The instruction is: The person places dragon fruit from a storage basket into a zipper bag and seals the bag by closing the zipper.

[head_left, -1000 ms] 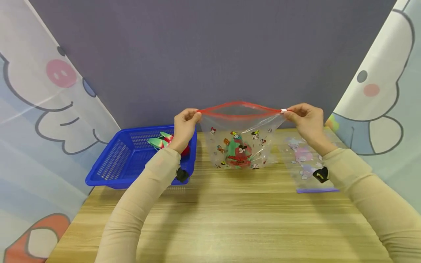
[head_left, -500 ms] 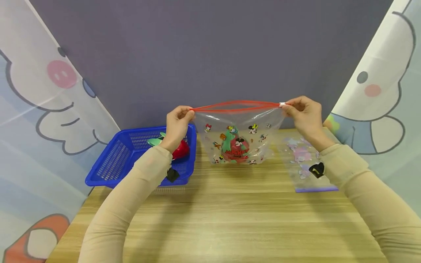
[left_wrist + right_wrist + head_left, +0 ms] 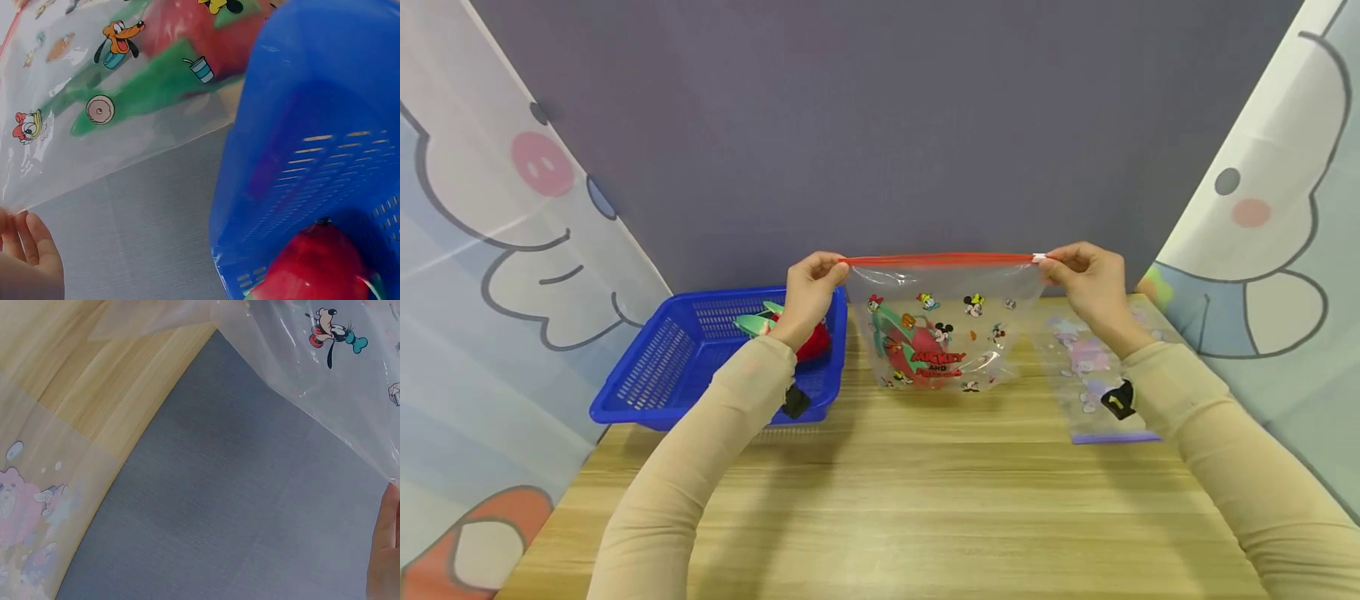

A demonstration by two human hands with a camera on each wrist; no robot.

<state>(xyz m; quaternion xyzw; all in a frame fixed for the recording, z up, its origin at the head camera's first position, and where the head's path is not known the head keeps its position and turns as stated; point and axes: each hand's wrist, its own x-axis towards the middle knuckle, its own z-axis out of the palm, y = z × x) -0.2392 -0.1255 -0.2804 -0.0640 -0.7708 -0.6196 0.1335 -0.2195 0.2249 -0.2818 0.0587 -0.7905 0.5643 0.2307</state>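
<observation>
A clear zip bag point(image 3: 981, 342) printed with cartoon figures hangs upright between my hands, bottom near the table. Its two red zip edges lie together in a nearly straight line. A red and green thing point(image 3: 187, 62), like a toy dragon fruit, lies inside, towards the left side. My left hand point(image 3: 808, 296) pinches the top left corner between thumb and fingers. At the other end, my right hand point(image 3: 1093, 283) pinches the top right corner, right beside the white slider point(image 3: 1039, 257). In the wrist views, only part of each hand shows, beside the bag.
On the left stands a blue basket point(image 3: 658, 358), holding a red fruit-like thing point(image 3: 319, 265) with green tips, partly behind my left hand. A second clear bag point(image 3: 1086, 358) with a purple edge lies flat on the wooden table point(image 3: 925, 500), right. A grey wall point(image 3: 887, 125) rises behind.
The mouth of the bag, gaping a second ago, has flattened to a line. Both hands rose slightly, then came down. The red and green thing has slid left inside the bag.
</observation>
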